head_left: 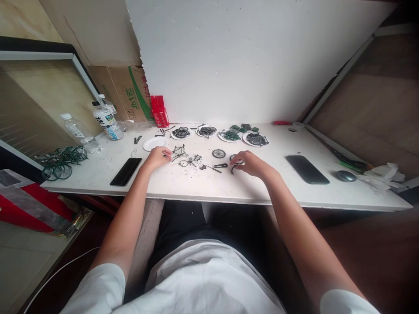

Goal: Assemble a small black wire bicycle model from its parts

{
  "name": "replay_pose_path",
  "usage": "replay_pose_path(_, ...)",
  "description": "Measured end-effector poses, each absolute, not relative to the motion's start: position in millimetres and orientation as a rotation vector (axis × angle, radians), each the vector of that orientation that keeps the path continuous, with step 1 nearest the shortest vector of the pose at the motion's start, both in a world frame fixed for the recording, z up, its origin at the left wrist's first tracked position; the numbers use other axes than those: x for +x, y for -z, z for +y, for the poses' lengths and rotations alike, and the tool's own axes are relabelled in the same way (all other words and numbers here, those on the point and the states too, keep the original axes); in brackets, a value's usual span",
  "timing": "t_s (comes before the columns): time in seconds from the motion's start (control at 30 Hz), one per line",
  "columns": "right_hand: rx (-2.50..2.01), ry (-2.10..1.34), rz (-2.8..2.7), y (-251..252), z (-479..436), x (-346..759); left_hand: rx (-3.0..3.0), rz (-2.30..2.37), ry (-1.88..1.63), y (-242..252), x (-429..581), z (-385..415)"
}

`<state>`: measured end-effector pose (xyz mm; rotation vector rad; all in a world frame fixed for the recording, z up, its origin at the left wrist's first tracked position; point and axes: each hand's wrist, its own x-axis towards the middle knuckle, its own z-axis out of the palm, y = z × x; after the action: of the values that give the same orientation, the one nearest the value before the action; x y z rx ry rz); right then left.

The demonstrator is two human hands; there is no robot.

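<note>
My left hand [159, 158] is closed in a pinch just left of a small dark model bicycle frame [179, 151]. A dark bit shows at its fingertips, too small to name. My right hand [250, 165] bends over a spoked toy wheel [235, 158], partly covering it. Its thumb and fingers close on a small curved black part [233, 169] that touches or nearly touches the table. A second spoked wheel [218, 153] lies flat to the left. Between the hands lie a ring-shaped part [183, 163], a black chain-guard-like piece [220, 165] and a thin rod [214, 168].
Plates of dark parts [181, 133] and green parts [229, 135] line the back, near a bare white plate [153, 143]. Phones lie left [126, 171] and right [307, 169], with a mouse [346, 175]. Assembled green model bicycles [62, 161] and bottles [108, 122] stand left.
</note>
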<state>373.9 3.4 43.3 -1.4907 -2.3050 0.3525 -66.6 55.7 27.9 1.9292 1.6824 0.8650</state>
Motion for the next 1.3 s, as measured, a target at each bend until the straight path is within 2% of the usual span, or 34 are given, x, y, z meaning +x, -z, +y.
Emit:
replay_pose_path(0.43, -1.59, -0.531, -2.298, -36.5, 6.6, 370.1, 1.984, 1.72, -0.844, -13.0, -44.5, 56.7)
replay_pose_path(0.6, -1.595, -0.472, -2.309, -38.8, 4.7, 367.8, 2.009, 1.707, -0.863, -9.0, -39.2, 57.8)
replay_pose_path(0.73, -1.532, -0.382, -2.303, -46.7, -0.8, 363.5, 1.979, 1.735, -0.923, -13.1, -35.5, 56.2)
replay_pose_path(1.07, -1.215, -0.467, -2.095, -57.6, -11.1, 345.6, 1.755, 1.591, -1.161, -29.7, -13.8, 45.4)
replay_pose_path(1.3, -1.095, -0.4, -2.004, -54.9, -12.4, 333.2, 1.749, 1.446, -1.08, -42.7, 15.6, 21.6)
